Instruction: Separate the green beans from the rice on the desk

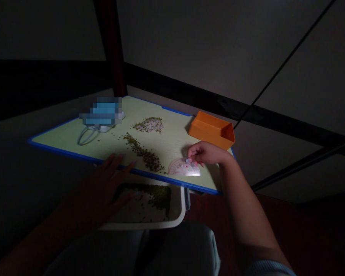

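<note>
My right hand [205,152] pinches a clear protractor [178,167] by its curved edge. The protractor is low over or on the pale board [103,147] with a blue rim; I cannot tell whether it touches. Left of it, a strip of small dark and greenish grains [145,153] slants across the board. Farther back is a heap of pale and green grains [150,125]. In shadow, my left hand [102,186] has its fingers spread at the board's near edge and holds nothing visible. Below it, a white-rimmed bin [181,211] contains dark green grains [160,196].
An orange open box [209,132] stands at the board's right back corner. A blurred-out device [103,115] with a cable loop [84,136] rests at the back left. Pale panels [189,50] rise behind the board. My knees are beneath the bin.
</note>
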The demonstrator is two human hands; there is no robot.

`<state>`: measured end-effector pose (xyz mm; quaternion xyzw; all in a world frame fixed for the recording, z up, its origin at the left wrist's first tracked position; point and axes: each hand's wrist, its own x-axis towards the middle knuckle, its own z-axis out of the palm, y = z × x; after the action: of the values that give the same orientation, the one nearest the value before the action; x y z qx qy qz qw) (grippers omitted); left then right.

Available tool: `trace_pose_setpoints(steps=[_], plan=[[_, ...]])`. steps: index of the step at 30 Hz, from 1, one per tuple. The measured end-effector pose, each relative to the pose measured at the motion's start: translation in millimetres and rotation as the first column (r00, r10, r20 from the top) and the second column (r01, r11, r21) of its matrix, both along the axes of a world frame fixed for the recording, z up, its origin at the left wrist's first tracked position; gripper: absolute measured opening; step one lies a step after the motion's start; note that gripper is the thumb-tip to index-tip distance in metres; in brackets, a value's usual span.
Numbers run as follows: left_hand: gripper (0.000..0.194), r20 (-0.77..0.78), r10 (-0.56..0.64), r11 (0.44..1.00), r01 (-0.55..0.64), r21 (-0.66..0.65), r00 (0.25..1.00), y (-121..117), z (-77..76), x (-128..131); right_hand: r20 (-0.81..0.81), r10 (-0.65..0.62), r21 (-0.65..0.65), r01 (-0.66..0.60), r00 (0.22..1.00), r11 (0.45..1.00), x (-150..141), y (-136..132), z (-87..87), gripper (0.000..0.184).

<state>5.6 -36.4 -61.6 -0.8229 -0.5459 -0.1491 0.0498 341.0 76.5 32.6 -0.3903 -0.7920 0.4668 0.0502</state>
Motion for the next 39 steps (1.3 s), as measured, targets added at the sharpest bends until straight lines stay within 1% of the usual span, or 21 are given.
trace_pose_setpoints(steps=[3,6,8,12,16,19,21,24,30,34,39], plan=[[0.076,-0.001,0.005,1.0,-0.005,0.003,1.0,0,0.0,1,0.009,-0.054,0.017,0.054,0.999,0.998,0,1,-0.6,0.01],[0.077,-0.002,0.001,1.0,-0.001,0.016,1.0,0,-0.1,1,-0.011,-0.093,0.061,0.093,0.996,0.994,1,1,0.7,0.009],[0.076,-0.006,-0.005,1.0,0.005,0.018,1.0,0,-0.1,1,-0.019,-0.09,0.069,0.092,0.996,0.993,1,1,0.7,0.01],[0.075,0.004,-0.011,1.0,0.011,0.022,1.0,0,0.0,1,-0.044,-0.057,0.038,0.059,0.997,0.998,-3,1,-2.6,0.012],[0.072,0.013,0.004,1.0,-0.004,0.023,1.0,-1,0.2,1,-0.053,-0.012,0.02,0.013,0.999,1.0,-6,0,-3.9,0.009],[0.074,0.002,0.002,1.0,-0.002,0.014,1.0,0,0.4,1,-0.098,-0.014,0.029,0.017,0.995,0.999,-4,-1,-1.1,0.003],[0.075,-0.004,-0.001,1.0,0.002,0.019,1.0,0,0.7,1,-0.122,-0.015,0.032,0.019,0.992,0.999,-2,-1,1.1,0.004],[0.075,0.002,-0.008,1.0,0.008,0.022,1.0,0,1.4,1,-0.096,0.004,0.02,-0.002,0.995,1.0,-1,-2,2.4,0.007],[0.075,-0.014,-0.002,1.0,0.002,0.019,1.0,-2,1.8,1,-0.03,0.024,-0.039,-0.025,0.999,0.999,-4,-2,-0.3,0.004],[0.075,-0.021,-0.019,1.0,0.019,0.006,1.0,-2,1.1,0,-0.013,-0.005,-0.035,0.004,1.0,0.999,-2,-1,-0.9,0.004],[0.075,-0.017,-0.011,1.0,0.011,0.008,1.0,-1,0.3,0,0.023,-0.052,-0.038,0.053,0.998,0.998,5,2,1.3,0.005]])
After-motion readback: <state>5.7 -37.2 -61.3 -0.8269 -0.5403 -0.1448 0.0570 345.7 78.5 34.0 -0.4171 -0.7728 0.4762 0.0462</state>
